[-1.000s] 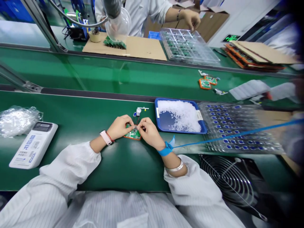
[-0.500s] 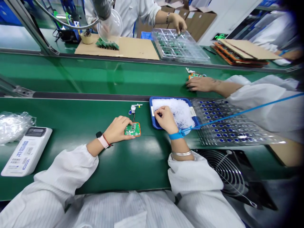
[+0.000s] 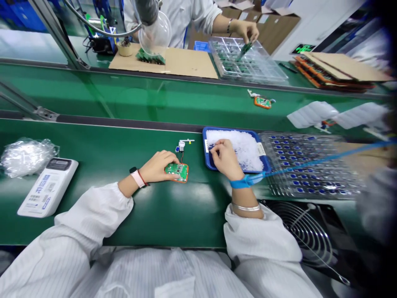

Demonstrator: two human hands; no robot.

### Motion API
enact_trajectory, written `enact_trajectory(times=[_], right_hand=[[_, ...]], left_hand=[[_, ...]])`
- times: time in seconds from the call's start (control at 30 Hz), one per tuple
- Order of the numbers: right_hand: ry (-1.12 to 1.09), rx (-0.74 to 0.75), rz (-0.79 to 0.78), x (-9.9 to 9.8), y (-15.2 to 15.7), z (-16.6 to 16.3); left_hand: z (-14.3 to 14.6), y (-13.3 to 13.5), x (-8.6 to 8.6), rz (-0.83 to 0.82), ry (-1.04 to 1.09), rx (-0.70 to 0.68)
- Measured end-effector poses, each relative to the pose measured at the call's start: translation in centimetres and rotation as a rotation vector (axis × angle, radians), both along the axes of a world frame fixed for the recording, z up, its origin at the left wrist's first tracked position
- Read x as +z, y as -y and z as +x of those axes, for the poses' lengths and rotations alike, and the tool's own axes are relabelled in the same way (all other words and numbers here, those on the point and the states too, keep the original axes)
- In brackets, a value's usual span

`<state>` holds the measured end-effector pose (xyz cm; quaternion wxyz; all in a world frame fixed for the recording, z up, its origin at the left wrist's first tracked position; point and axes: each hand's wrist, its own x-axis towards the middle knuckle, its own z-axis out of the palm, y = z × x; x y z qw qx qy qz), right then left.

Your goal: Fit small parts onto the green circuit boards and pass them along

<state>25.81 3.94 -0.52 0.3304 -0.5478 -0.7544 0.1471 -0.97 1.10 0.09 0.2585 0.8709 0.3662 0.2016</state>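
Observation:
My left hand (image 3: 159, 167) grips the left side of a green circuit board (image 3: 177, 171) in an orange case, flat on the green bench. Thin wires run from the board to a small white part (image 3: 182, 145) with a blue piece, lying just beyond it. My right hand (image 3: 226, 156) is closed in a pinch over the left part of a blue tray (image 3: 267, 164) holding a heap of tiny white pieces (image 3: 245, 145). Whatever sits between those fingertips is too small to make out. A blue strap (image 3: 240, 183) circles my right wrist, its cord running off to the right.
Right of the tray lie clear plastic trays of blue parts (image 3: 294, 176), with a black fan (image 3: 305, 231) below them. A white device (image 3: 49, 187) and a clear plastic bag (image 3: 29, 156) are at left. Beyond, another orange-cased board (image 3: 262, 102) lies on the green belt (image 3: 186, 99); a co-worker's hand (image 3: 247, 31) holds green boards.
The hand at the right has left the orange-cased board on the belt and is out of view. The opposite co-worker has lifted green boards. My hands stay in nearly the same places.

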Motion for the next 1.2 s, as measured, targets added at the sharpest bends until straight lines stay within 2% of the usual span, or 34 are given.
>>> enact_trajectory(times=[0.07,0.13,0.23,0.3,0.63,1.0,1.07,1.2], right_hand=[[-0.048,0.037,0.035,1.1,1.3,-1.5],[-0.091,0.140,0.022,1.7,2.8,-3.5],[-0.156,0.303,-0.087,1.6,4.4,-6.4],[-0.194,0.345,-0.139,1.1,4.8,-7.4],[-0.202,0.359,-0.158,0.0,4.6,-7.1],[-0.230,0.284,-0.252,-0.5,4.2,-7.3],[-0.255,0.269,-0.245,-0.2,4.3,-7.3],[-0.358,0.210,-0.154,0.5,4.5,-7.0]], left_hand=[[0.3,0.1,0.1,-0.014,0.089,0.051],[0.7,0.2,0.1,-0.023,0.174,0.094],[1.1,0.4,0.1,-0.023,0.238,0.104],[1.1,0.5,0.0,-0.020,0.248,0.091],[1.1,0.3,-0.2,-0.165,0.261,0.139],[1.7,0.1,0.0,-0.150,0.116,0.190],[1.2,0.6,0.0,-0.089,0.079,0.159],[0.1,1.5,0.4,-0.022,-0.056,-0.019]])
